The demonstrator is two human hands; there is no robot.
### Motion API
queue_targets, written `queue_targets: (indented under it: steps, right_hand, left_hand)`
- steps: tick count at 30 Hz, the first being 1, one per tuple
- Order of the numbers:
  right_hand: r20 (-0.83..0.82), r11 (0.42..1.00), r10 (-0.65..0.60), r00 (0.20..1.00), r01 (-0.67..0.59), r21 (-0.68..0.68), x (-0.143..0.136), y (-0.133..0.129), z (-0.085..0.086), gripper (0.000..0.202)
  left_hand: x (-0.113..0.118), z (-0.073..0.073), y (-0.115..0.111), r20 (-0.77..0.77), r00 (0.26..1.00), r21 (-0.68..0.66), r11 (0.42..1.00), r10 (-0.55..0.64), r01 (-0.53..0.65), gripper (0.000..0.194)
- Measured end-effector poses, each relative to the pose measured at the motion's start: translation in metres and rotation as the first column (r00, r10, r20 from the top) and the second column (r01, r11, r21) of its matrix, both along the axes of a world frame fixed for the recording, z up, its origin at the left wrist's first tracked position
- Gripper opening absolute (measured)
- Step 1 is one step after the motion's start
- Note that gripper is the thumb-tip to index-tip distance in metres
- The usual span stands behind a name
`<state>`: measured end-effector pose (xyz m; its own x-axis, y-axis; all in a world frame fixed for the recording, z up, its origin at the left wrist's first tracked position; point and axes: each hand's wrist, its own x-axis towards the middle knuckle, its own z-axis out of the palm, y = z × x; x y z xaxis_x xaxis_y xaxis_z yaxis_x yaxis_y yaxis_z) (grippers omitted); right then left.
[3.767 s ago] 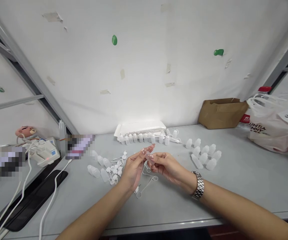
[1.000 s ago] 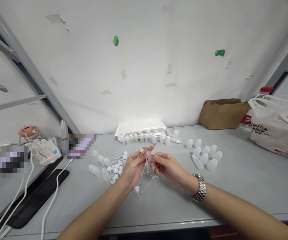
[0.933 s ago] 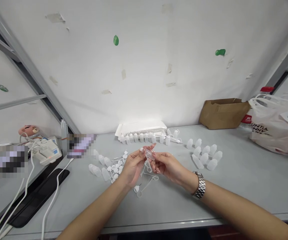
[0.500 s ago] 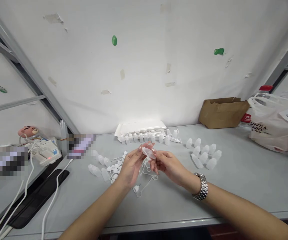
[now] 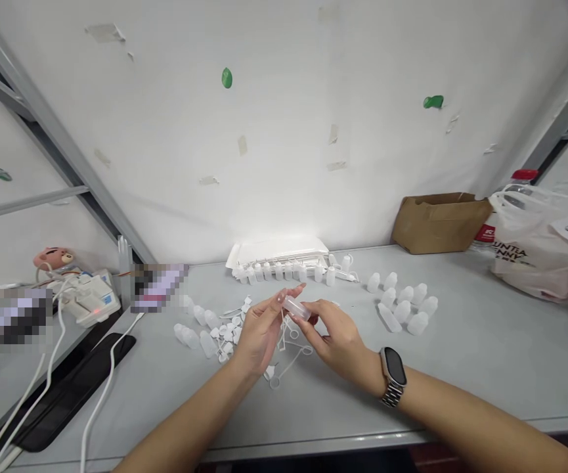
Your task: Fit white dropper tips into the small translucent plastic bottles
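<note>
A small translucent plastic bottle (image 5: 297,307) is held above the grey table (image 5: 485,355) between both hands. My left hand (image 5: 260,332) pinches its left end with thumb and fingertips. My right hand (image 5: 333,336), with a watch on the wrist, grips its right end, back of the hand turned up. Thin white looped tethers with caps (image 5: 291,358) lie on the table just under the hands.
Loose bottles and caps (image 5: 215,328) lie left of the hands, a group of bottles (image 5: 404,305) to the right, a row of upright bottles (image 5: 284,270) by a white box behind. A cardboard box (image 5: 436,222), plastic bag (image 5: 540,253), cables and a black pad (image 5: 67,394) stand at the sides.
My right hand has rolled over so the watch face now shows on top, while both hands keep hold of the bottle in about the same place.
</note>
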<state>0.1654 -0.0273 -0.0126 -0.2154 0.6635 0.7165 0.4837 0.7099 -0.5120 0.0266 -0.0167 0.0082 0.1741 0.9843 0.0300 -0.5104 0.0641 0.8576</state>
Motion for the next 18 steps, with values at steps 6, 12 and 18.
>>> queue_targets:
  steps: [6,12,18]
  right_hand:
    - [-0.368,0.784,0.175,0.913,-0.355,-0.508,-0.011,-0.005,0.001,0.022]
    - [-0.525,0.618,0.142,0.839,-0.490,-0.615,-0.020,0.001,0.002,0.022]
    - [-0.243,0.915,-0.023,0.970,-0.077,-0.395,-0.013,0.003,-0.003,0.014]
  left_hand:
    - [0.007,0.003,-0.010,-0.212,0.976,0.117,0.990,-0.048,0.074,0.018]
    - [0.005,0.000,-0.008,-0.242,0.970,0.018,0.999,0.035,-0.031,0.028]
    - [0.001,-0.005,0.004,-0.001,0.990,-0.069,0.988,0.142,-0.141,0.020]
